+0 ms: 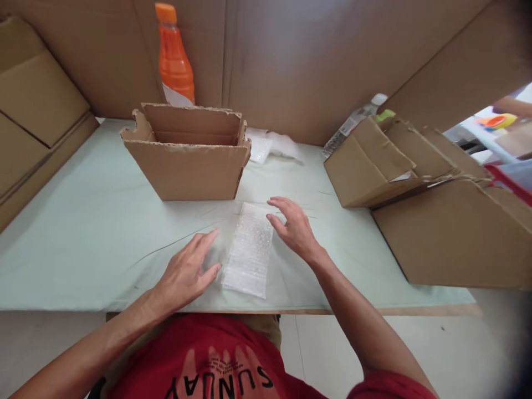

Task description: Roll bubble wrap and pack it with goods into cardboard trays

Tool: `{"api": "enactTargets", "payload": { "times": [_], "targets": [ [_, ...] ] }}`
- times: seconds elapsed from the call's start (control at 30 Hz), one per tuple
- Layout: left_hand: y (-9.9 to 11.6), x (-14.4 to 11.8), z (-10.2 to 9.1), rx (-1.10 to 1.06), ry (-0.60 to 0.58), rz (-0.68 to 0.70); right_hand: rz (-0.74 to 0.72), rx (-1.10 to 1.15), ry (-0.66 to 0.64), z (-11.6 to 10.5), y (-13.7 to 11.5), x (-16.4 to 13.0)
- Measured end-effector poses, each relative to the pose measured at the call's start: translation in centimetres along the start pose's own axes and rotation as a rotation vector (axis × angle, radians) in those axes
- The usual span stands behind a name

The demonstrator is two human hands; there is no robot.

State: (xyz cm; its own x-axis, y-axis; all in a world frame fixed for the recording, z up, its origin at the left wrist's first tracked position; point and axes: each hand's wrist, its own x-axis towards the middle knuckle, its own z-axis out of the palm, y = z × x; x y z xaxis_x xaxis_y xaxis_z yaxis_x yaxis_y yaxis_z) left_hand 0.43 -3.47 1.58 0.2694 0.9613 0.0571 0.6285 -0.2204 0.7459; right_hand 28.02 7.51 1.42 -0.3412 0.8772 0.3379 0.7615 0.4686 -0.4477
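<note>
Now, starting at the desk's (pixel 83 238) left edge, you had flattened cardboard sheets (pixel 37 111) leaning there, and further in, toward the back, an open cardboard box (pixel 187 166) with an orange bottle (pixel 174 61) standing behind it. Your left hand (pixel 187 274) lay flat near the front edge, fingers straight and spread a little, gripping nothing, its fingertips just beside the left long side of the bubble-wrap sheet (pixel 249 252). That sheet lay flat on the desk between your two hands, close to the front edge, its long axis running from you toward the back of the desk with a slight lean to the right. Your right hand (pixel 295 227) hovered at the sheet's far right corner, fingers loosely curved and open, holding nothing; whether it touched the wrap could not be told. Both hands were about equally near. Toward the right edge sat a stack of folded cardboard boxes (pixel 415 183).
</note>
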Motion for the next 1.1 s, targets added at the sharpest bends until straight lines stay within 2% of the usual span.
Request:
{"api": "enactTargets", "payload": {
  "times": [0.07,0.13,0.23,0.33,0.43,0.5,0.6,0.7,0.8,0.9,0.93,1.0,1.1],
  "targets": [
    [0.4,-0.1,0.1,0.098,-0.046,0.211,-0.103,-0.016,-0.085,1.1,-1.0,-0.8],
    [0.6,0.1,0.6,0.137,-0.181,0.362,-0.136,-0.035,-0.211,2.0,-1.7,-1.2],
    [0.4,0.4,1.1,0.153,-0.346,0.418,-0.115,0.014,-0.275,1.6,-1.7,-1.9],
    [0.0,0.4,0.9,0.142,-0.388,0.431,-0.125,0.091,-0.257,-1.2,-1.6,-4.0],
    [-0.3,0.2,0.8,0.152,-0.375,0.454,-0.211,0.116,-0.395,-3.7,-2.7,-7.3],
    [-0.4,0.2,1.1,0.164,-0.346,0.46,-0.245,0.088,-0.442,-3.6,-3.9,-9.5],
    [-0.4,0.4,2.0,0.171,-0.263,0.435,-0.21,0.046,-0.296,-1.3,-5.5,-11.4],
    [-0.3,0.8,2.7,0.164,-0.144,0.347,-0.089,0.088,-0.111,0.7,-5.8,-11.6],
    [0.0,1.5,3.0,0.188,-0.085,0.225,0.006,0.066,0.029,0.6,-5.5,-11.4],
    [0.0,2.3,3.5,0.231,-0.09,0.139,-0.031,-0.041,0.143,-0.4,-5.7,-11.7],
    [0.0,2.5,3.7,0.246,-0.098,0.137,-0.064,-0.064,0.139,-0.6,-5.9,-11.8],
    [0.1,2.8,3.9,0.286,-0.103,0.161,-0.132,-0.088,0.051,-0.6,-6.2,-11.8],
    [0.4,2.9,4.0,0.344,-0.023,0.211,-0.194,-0.111,-0.102,0.3,-6.3,-11.4]
  ]
}}
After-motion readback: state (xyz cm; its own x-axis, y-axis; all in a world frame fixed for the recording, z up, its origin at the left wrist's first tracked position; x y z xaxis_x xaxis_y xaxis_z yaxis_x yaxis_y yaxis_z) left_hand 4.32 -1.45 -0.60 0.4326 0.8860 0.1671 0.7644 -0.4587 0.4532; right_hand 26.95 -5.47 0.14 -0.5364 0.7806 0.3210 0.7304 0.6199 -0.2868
